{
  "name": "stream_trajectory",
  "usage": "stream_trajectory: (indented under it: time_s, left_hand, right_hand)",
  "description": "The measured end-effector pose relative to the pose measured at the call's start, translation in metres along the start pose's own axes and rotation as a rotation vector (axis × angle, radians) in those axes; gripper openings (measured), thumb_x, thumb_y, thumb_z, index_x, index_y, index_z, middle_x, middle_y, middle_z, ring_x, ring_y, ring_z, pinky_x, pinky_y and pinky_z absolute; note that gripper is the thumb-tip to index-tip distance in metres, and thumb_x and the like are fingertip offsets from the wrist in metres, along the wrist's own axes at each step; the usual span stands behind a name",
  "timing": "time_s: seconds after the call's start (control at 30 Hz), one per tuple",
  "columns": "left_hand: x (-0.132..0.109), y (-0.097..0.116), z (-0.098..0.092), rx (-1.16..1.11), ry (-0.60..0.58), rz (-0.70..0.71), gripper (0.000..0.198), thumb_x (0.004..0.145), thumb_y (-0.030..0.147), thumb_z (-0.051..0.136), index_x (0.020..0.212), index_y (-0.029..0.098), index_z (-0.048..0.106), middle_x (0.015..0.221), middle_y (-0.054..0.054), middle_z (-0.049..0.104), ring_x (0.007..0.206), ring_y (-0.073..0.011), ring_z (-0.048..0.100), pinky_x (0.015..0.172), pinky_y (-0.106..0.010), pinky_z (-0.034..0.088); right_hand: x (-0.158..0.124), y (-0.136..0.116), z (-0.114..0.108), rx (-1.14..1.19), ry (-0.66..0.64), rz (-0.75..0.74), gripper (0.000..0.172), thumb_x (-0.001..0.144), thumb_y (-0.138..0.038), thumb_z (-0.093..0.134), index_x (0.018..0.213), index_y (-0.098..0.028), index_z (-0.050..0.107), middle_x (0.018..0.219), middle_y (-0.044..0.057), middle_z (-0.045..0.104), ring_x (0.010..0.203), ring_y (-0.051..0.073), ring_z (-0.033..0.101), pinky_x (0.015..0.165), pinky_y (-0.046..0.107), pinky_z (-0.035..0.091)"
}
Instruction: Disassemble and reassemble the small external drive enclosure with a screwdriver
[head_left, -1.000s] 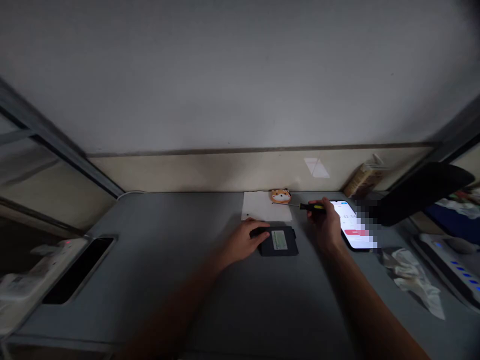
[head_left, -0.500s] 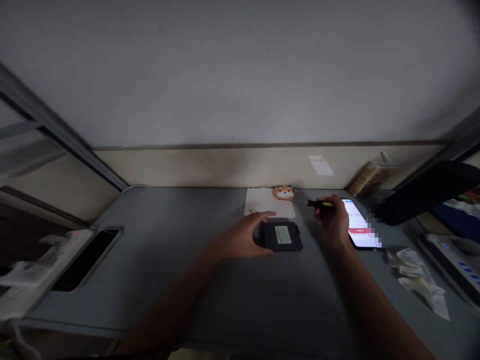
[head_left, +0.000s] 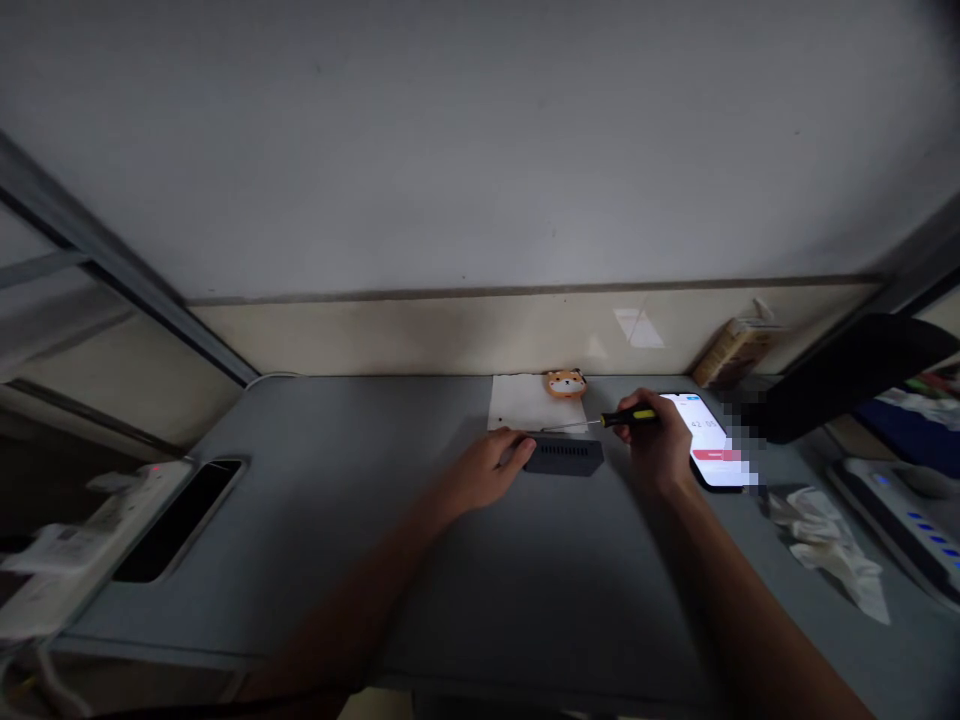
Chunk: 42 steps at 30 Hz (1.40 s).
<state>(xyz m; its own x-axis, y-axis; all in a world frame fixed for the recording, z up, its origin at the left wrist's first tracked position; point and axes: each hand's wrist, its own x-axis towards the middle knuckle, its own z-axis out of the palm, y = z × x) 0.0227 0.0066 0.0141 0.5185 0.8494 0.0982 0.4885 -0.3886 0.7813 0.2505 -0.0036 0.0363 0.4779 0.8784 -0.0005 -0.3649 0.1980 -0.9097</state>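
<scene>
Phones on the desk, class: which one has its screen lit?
The phone beside the right hand is lit; the far-left phone has a dark display.

Dark box tilted up, slots now showing; left hand regripping it; screwdriver nearer.

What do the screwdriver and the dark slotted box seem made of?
Screwdriver: thin shaft probably metal, pale grey, slight sheen; handle likely plastic or rubber, black and yellow, finish unclear. Dark slotted box: probably plastic, dull, matte around the slots; painted metal possible.
</scene>
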Motion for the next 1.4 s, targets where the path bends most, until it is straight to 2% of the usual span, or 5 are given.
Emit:
stream_trajectory:
  time_s: [0.37,0.53,0.97,1.17,1.4]
  left_hand:
    - [0.002,0.001,0.013,-0.049,0.103,-0.069,0.040,0.103,0.045,0.037,0.083,0.021,0.061,0.090,-0.006,0.068,0.093,-0.0218,0.065,0.092,-0.035,0.050]
    - [0.005,0.005,0.020,-0.093,0.186,-0.153,0.038,0.103,0.041,0.037,0.080,0.022,0.060,0.091,-0.005,0.069,0.094,-0.0213,0.063,0.094,-0.034,0.049]
    - [0.006,0.010,0.014,-0.118,0.101,-0.161,0.035,0.101,0.039,0.041,0.079,0.021,0.062,0.082,-0.002,0.065,0.091,-0.0207,0.060,0.088,-0.031,0.048]
    - [0.004,0.011,0.011,-0.121,0.095,-0.191,0.037,0.100,0.045,0.043,0.085,0.022,0.067,0.089,-0.003,0.068,0.094,-0.0211,0.062,0.087,-0.031,0.050]
    - [0.005,0.018,0.007,-0.104,0.074,-0.220,0.028,0.094,0.037,0.049,0.085,0.022,0.070,0.092,-0.004,0.071,0.096,-0.0224,0.064,0.091,-0.033,0.051]
  right_hand:
    - [-0.003,0.004,0.000,-0.005,-0.041,-0.029,0.031,0.064,-0.048,0.076,0.058,-0.022,0.061,0.058,0.001,0.057,0.046,0.011,0.044,0.041,0.027,0.031]
    - [-0.004,0.001,0.004,0.019,0.014,-0.020,0.030,0.062,-0.046,0.077,0.059,-0.022,0.059,0.058,0.000,0.057,0.045,0.011,0.044,0.039,0.027,0.030]
    - [-0.002,0.007,0.004,0.006,0.031,-0.014,0.024,0.059,-0.042,0.073,0.056,-0.022,0.059,0.057,0.000,0.057,0.045,0.010,0.046,0.038,0.026,0.033]
    - [-0.002,0.005,0.004,-0.029,0.033,-0.010,0.023,0.059,-0.042,0.071,0.055,-0.023,0.060,0.056,0.000,0.056,0.045,0.010,0.044,0.038,0.026,0.030]
    - [-0.004,0.003,0.005,-0.048,-0.019,0.009,0.023,0.061,-0.041,0.067,0.050,-0.022,0.061,0.052,0.000,0.053,0.043,0.010,0.039,0.040,0.028,0.028]
